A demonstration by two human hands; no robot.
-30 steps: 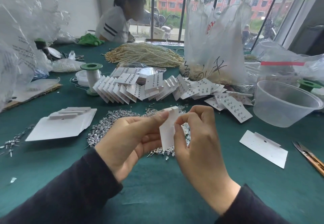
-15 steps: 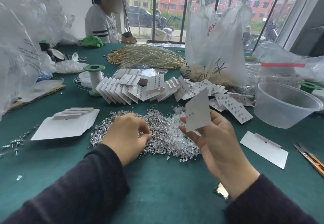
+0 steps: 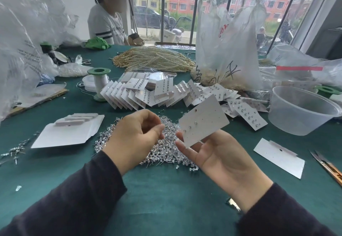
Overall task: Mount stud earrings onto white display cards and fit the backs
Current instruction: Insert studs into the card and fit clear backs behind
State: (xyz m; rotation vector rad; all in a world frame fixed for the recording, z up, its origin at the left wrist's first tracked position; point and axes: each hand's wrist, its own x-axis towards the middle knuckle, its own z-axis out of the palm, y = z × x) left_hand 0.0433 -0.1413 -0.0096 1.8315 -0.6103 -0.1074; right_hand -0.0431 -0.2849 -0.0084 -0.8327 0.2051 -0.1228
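My right hand (image 3: 220, 156) is palm up above the table and holds a white display card (image 3: 205, 119) tilted, pinched at its lower edge between thumb and fingers. The card carries a few small studs near its lower left. My left hand (image 3: 135, 136) hovers just left of the card with its fingers curled. Its thumb and forefinger pinch a tiny stud earring that is mostly hidden. Under both hands lies a heap of loose silver studs and clear backs (image 3: 159, 152) on the green table (image 3: 166, 198).
Finished cards (image 3: 148, 95) fan out behind the heap. Blank cards lie at the left (image 3: 70, 130) and right (image 3: 279, 158). A clear plastic tub (image 3: 299, 110), snips (image 3: 327, 165), a green spool (image 3: 99, 82), a plastic bag (image 3: 225, 50) and pearl strands (image 3: 155, 58) surround them. A person (image 3: 105, 25) sits across.
My left hand let go of the card, dipped into the stud heap and has risen with pinched fingers. My right hand turned palm up and now holds the card alone.
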